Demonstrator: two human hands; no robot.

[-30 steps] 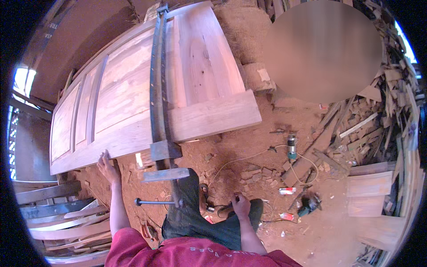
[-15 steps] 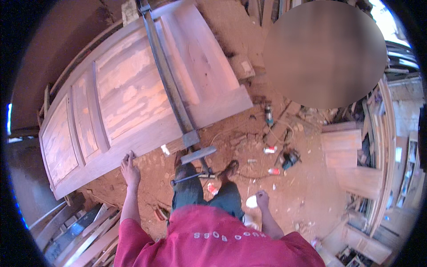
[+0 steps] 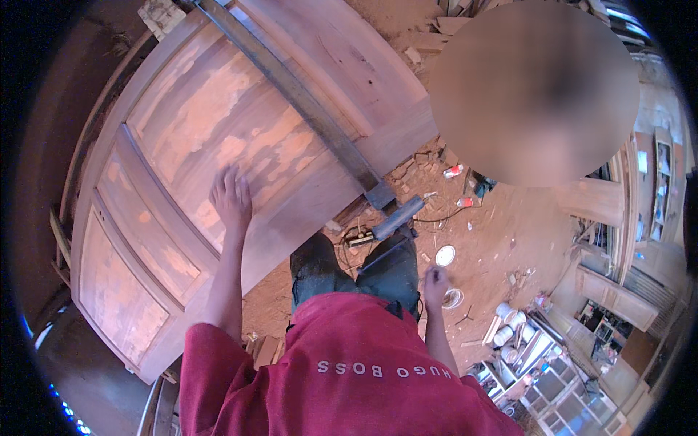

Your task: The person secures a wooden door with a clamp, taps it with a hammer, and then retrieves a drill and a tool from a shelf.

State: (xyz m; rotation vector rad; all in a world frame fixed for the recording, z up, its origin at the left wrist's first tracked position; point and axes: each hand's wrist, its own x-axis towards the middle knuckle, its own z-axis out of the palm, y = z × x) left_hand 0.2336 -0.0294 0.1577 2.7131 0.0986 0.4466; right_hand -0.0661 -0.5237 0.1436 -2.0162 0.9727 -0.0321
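A large panelled wooden door (image 3: 291, 218) lies in front of me and to the left, its panels blotched light and dark. My left hand (image 3: 233, 198) rests over one of the panels, fingers stretched out, holding nothing. Across the door runs a long metal bar clamp (image 3: 298, 98); its near end (image 3: 398, 218) juts past the door edge by my legs. At my right side hangs my right hand (image 3: 435, 283), fingers curled; whether anything is in them is hidden. A white round lid (image 3: 445, 255) and a small pale tub (image 3: 452, 299) are on the ground near it.
A power strip (image 3: 360, 237) with a cable lies on the dirt floor by my legs. Red-and-white containers (image 3: 465, 203) lie beyond. Lower right are pale tins (image 3: 503, 334) and wooden frames (image 3: 567, 400). A blurred oval covers the far right.
My left hand has moved from the door's near edge up onto a panel. The door and clamp appear larger and shifted as my view moved. My right hand stays low, fingers curled.
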